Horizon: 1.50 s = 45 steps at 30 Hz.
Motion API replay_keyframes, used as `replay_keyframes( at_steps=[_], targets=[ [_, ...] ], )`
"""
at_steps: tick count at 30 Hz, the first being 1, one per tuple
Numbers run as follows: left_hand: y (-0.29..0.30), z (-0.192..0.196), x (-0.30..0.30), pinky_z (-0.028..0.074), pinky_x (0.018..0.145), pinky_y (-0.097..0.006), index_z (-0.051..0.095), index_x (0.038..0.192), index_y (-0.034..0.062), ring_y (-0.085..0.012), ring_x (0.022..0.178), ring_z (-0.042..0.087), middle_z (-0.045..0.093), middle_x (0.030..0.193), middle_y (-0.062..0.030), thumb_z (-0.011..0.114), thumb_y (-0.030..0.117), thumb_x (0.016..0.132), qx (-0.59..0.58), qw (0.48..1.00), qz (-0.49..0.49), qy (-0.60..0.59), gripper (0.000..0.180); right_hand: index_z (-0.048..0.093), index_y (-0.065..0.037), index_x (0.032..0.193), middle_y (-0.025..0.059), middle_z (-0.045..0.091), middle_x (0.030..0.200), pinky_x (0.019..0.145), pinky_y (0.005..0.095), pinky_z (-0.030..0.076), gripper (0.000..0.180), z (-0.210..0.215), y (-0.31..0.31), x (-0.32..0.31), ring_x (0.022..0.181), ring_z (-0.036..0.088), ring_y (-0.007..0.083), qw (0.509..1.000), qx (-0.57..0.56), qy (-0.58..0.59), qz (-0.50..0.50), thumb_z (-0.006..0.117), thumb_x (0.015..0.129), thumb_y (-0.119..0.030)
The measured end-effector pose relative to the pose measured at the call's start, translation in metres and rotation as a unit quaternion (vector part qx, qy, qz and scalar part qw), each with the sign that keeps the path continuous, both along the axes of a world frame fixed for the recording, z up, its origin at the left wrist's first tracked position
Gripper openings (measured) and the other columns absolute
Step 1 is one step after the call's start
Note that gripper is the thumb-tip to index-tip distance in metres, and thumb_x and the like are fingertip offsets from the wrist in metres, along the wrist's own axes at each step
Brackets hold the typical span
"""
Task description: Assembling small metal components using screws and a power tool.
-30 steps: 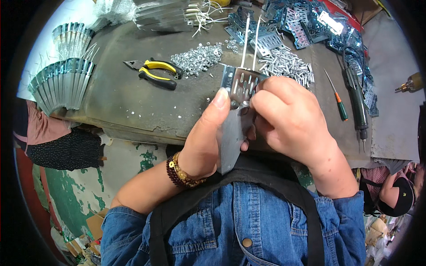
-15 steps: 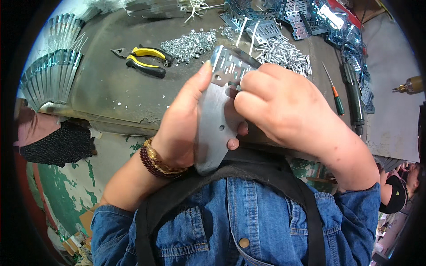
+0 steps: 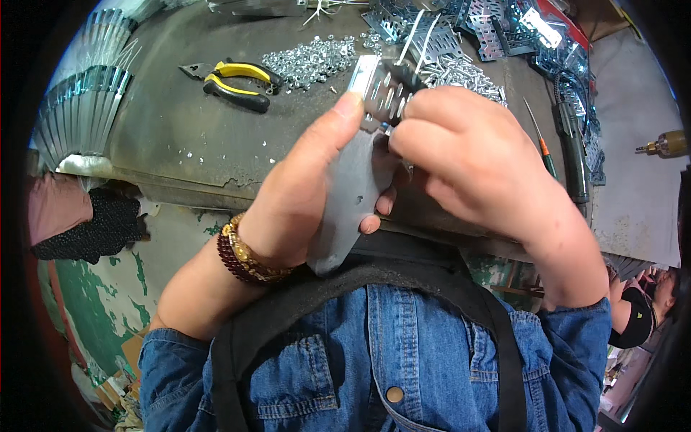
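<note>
A flat grey metal plate (image 3: 345,205) with a tapered, rounded lower end lies in my left hand (image 3: 299,169). My left thumb presses on the edge near a shiny slotted metal bracket (image 3: 385,97) at the plate's upper end, and fingertips show around its right side. My right hand (image 3: 471,140) is closed, its curled fingers against the joint between bracket and plate. A small shiny piece shows beside those fingers, too small to name. What the right fingers pinch is hidden.
Yellow-black pliers (image 3: 245,70), a heap of nuts (image 3: 309,61) and a pile of bolts (image 3: 471,78) lie on the table. To the right are a screwdriver (image 3: 548,160), a black power screwdriver (image 3: 573,162) and slotted brackets (image 3: 489,36). Grey blades (image 3: 83,119) fan out left. Another person (image 3: 637,313) is at far right.
The plate and bracket have tilted, the bracket end moving up and right, the lower end slightly left. My right hand has shifted a little and stays at the joint.
</note>
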<state>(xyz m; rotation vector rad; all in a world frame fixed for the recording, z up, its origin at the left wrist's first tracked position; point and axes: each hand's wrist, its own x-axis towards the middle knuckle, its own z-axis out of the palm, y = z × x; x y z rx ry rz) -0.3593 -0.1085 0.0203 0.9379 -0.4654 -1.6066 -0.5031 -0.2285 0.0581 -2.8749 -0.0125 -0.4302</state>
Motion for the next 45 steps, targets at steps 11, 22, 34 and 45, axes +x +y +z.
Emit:
replay_keyframes(
  at_steps=[11,22,34,45],
  targets=[
    [0.004,-0.005,0.002,0.049,0.048,-0.027,0.053,0.114,0.0036,-0.0213,0.069,0.059,0.061,0.09,-0.0128,0.023,0.058,0.094,-0.019,1.0,0.003,0.008,0.065,0.06,-0.004,0.087,0.0101,0.058,0.086,0.064,0.0352,0.049,0.03,-0.003,0.009,-0.006,0.076,0.06,0.0289,0.996,-0.038,-0.075,-0.016,0.063,0.059,0.006],
    [0.005,-0.007,0.001,0.047,0.054,-0.027,0.053,0.112,0.0079,-0.0168,0.069,0.057,0.06,0.088,-0.0099,0.025,0.06,0.094,0.002,0.985,-0.033,0.169,0.062,0.06,-0.005,0.084,0.0104,0.059,0.087,0.065,0.0337,0.049,0.024,-0.024,0.008,-0.015,0.076,0.06,0.0275,0.978,0.081,-0.184,-0.05,0.066,0.062,0.004],
    [0.007,-0.018,0.005,0.048,0.068,-0.026,0.051,0.116,0.0043,-0.0127,0.078,0.057,0.059,0.092,-0.0076,0.034,0.048,0.099,-0.039,0.995,0.085,0.025,0.05,0.053,0.003,0.094,0.0167,0.055,0.103,0.077,0.0284,0.051,0.028,-0.014,0.019,-0.032,0.088,0.06,0.0198,0.884,0.341,-0.314,-0.056,0.065,0.072,0.016],
    [-0.004,-0.025,-0.005,0.05,0.088,-0.036,0.047,0.117,0.0009,-0.0194,0.099,0.062,0.061,0.111,-0.012,0.048,0.018,0.098,-0.121,0.988,0.099,0.004,0.025,0.063,-0.003,0.085,0.009,0.063,0.087,0.07,0.0283,0.049,0.028,-0.025,0.023,-0.024,0.081,0.062,0.0212,0.908,0.184,-0.326,-0.188,0.072,0.063,0.011]
  ],
)
